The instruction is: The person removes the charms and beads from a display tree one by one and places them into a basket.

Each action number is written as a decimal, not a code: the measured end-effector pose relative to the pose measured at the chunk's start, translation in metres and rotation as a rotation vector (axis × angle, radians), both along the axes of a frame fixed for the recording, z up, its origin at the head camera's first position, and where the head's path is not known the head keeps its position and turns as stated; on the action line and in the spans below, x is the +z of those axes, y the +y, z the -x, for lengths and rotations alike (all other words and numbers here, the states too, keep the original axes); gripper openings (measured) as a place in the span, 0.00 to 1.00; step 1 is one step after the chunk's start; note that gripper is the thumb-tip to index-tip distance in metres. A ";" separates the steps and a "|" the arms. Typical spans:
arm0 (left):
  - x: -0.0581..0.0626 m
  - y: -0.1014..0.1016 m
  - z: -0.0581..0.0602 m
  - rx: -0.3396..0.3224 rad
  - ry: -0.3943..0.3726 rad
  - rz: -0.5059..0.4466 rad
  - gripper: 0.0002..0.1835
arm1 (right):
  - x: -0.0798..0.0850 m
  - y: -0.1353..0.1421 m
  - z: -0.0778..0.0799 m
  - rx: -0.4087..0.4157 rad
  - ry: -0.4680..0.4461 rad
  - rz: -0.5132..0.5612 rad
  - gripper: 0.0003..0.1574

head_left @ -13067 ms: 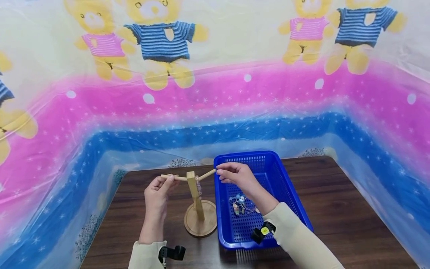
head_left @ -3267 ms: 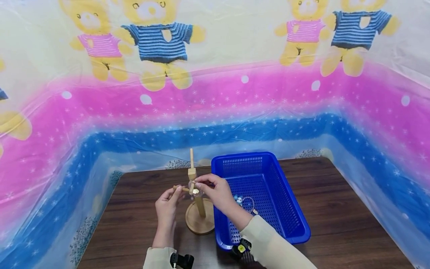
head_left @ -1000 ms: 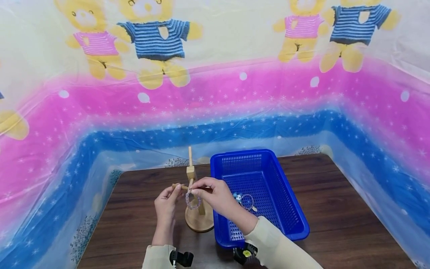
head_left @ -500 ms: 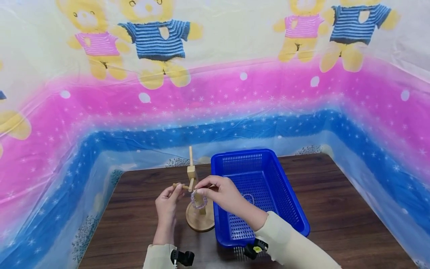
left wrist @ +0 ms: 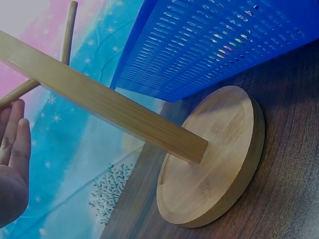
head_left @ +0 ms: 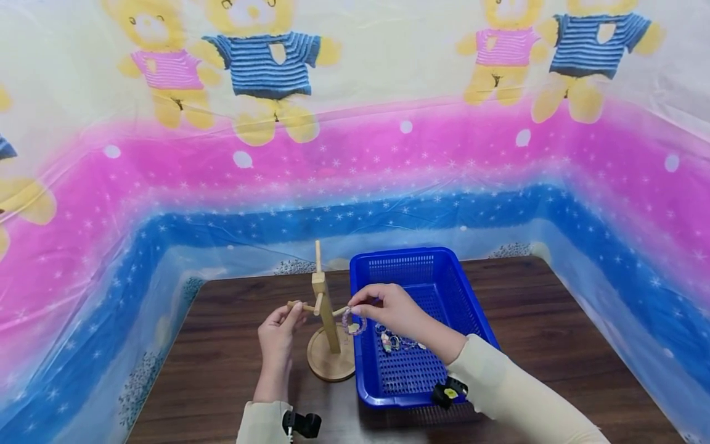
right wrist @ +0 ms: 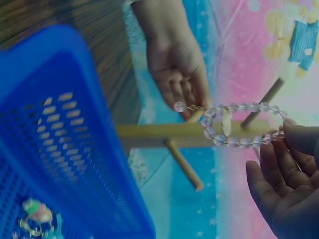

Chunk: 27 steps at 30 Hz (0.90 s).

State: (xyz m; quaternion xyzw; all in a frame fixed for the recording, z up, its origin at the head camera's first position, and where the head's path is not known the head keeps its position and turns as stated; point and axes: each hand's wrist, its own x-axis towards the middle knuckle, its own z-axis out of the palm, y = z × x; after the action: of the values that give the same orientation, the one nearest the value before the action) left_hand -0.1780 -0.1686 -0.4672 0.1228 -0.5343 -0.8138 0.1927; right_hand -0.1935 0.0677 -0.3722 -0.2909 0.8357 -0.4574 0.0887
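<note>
My right hand [head_left: 391,311] pinches a bracelet of clear pinkish beads [right wrist: 232,142] between thumb and fingertips; it hangs at the left rim of the blue basket, overlapping a lower right peg in the head view. A leaf-shaped charm [right wrist: 227,123] and a short chain ending in a bead show in the right wrist view. My left hand [head_left: 276,333] pinches the left peg [head_left: 309,308] of a wooden stand. The stand has an upright post [head_left: 331,330], several pegs and a round base [head_left: 322,364]. No bracelet shows on its pegs.
Several colourful beaded trinkets [head_left: 386,343] lie inside the blue perforated basket [head_left: 362,376], close to the stand's right side. The dark wooden table [head_left: 211,351] meets a printed curtain with bears [head_left: 272,68] behind. Each wrist carries a small black camera [head_left: 301,424].
Over the last second my right hand has drawn the bracelet off the stand's front peg and moved right to the basket's edge. My left hand keeps its hold on the left peg.
</note>
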 end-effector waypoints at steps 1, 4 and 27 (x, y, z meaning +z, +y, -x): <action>0.000 0.000 0.000 0.000 0.001 0.004 0.15 | 0.000 0.001 0.002 0.005 -0.005 -0.023 0.09; -0.001 0.000 0.000 -0.001 0.002 0.014 0.15 | 0.000 0.005 0.010 0.021 -0.005 -0.090 0.09; -0.002 0.000 0.001 0.006 -0.009 0.025 0.17 | -0.039 0.028 0.062 -0.097 0.068 -0.269 0.07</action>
State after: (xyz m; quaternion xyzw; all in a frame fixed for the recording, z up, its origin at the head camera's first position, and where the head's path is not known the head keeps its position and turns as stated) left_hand -0.1792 -0.1689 -0.4688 0.1255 -0.5449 -0.8060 0.1943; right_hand -0.2556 0.0959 -0.4111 -0.2509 0.9051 -0.3348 0.0761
